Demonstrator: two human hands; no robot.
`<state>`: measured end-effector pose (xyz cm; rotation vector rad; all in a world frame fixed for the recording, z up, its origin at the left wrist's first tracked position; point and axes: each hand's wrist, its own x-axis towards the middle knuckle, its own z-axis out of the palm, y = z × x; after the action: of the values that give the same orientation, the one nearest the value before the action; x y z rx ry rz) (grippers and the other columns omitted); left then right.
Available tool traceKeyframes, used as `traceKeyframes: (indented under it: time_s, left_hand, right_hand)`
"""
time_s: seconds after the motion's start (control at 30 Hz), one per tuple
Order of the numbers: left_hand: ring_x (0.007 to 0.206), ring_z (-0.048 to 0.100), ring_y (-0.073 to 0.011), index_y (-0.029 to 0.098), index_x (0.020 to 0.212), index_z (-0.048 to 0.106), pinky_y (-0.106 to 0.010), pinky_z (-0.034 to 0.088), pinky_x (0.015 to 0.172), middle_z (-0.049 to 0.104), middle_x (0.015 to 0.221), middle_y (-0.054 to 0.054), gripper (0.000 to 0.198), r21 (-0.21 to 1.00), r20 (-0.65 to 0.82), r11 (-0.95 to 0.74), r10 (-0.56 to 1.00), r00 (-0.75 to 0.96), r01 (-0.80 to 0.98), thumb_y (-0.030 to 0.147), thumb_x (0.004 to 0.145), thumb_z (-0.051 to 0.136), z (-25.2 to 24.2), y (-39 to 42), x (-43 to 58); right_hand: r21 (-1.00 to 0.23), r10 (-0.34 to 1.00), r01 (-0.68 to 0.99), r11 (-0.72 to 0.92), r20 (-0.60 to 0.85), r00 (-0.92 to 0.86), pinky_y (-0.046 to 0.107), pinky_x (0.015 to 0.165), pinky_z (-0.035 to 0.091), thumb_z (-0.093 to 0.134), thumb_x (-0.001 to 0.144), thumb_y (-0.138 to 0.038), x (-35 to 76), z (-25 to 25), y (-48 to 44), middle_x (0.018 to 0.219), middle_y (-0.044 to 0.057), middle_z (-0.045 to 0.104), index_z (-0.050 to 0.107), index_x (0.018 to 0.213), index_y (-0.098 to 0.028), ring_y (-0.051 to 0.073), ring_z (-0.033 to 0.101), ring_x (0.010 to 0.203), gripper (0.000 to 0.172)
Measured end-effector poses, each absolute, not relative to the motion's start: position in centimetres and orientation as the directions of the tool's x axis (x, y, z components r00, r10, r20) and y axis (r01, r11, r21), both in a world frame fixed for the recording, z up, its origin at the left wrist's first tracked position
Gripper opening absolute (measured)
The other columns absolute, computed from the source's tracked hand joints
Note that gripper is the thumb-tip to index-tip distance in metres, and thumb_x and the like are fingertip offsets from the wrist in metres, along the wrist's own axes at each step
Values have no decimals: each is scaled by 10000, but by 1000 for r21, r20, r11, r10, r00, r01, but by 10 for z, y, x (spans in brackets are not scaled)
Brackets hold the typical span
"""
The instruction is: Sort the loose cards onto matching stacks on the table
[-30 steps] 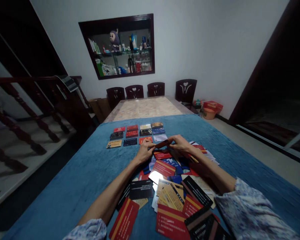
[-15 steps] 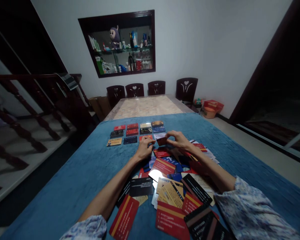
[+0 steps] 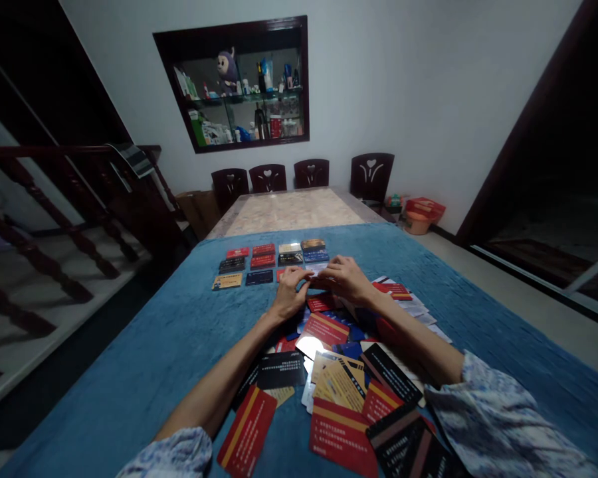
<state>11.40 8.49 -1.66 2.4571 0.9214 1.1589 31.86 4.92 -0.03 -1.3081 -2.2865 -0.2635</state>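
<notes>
Beyond a loose heap of cards, my left hand (image 3: pixel 290 293) and my right hand (image 3: pixel 349 279) meet at a dark card (image 3: pixel 319 283), seen nearly edge-on. My right hand pinches its right side, and the curled fingers of my left hand close on its left end. Partly hidden behind my fingers lie a red card (image 3: pixel 280 274) and a pale card (image 3: pixel 319 267). To the left are a yellow card (image 3: pixel 228 281) and a dark blue card (image 3: pixel 259 277). Beneath my wrists spread red cards (image 3: pixel 329 328), black cards (image 3: pixel 282 369) and gold cards (image 3: pixel 341 385).
Rows of small card stacks (image 3: pixel 263 261) stand past my hands on the blue cloth (image 3: pixel 169 332). More cards (image 3: pixel 413 305) fan out by my right forearm. The bare tabletop (image 3: pixel 299 209) and dark chairs (image 3: pixel 372 174) are farther back. A railing (image 3: pixel 54 212) runs along the left.
My left hand has closed in on the card's left end. My right hand's fingers have bunched lower over it, and the card has tipped from face-on to nearly edge-on.
</notes>
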Motion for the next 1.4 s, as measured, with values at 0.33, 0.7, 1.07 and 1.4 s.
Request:
traceKeyframes:
  time_s: [0.33,0.7,1.07,1.4]
  left_hand:
    - [965,578,-208,172,869,676,-347,460,903,664,903,-51,195,459,556,-731,680,478,505,35,802,555,-21,90,108]
    - [956,576,-211,203,1023,625,-346,432,908,630,932,-35,335,430,530,-710,698,481,557,21,766,510,-34,96,101]
    - [928,571,-235,201,1124,581,-358,439,879,631,932,-58,403,372,437,-670,737,516,642,29,767,508,-29,90,100]
    - [1002,589,-252,199,1243,519,-390,396,926,664,1028,-80,455,371,421,-637,764,489,676,52,813,490,-29,89,104]
  right_hand:
    - [-68,788,856,513,432,-438,353,826,300,553,949,-245,317,-7,51,1002,82,741,708,1055,-232,225,529,975,189]
    - [-60,812,889,454,439,-385,345,842,326,568,909,-203,320,-15,53,1049,99,738,648,1095,-202,236,571,960,203]
    - [-74,877,926,369,357,-321,336,822,354,596,866,-165,314,-23,49,1177,123,701,543,1325,-206,244,621,1031,463]
    - [-87,881,941,327,388,-270,332,832,358,582,874,-153,312,-29,53,1146,111,699,510,1392,-249,237,624,1030,532]
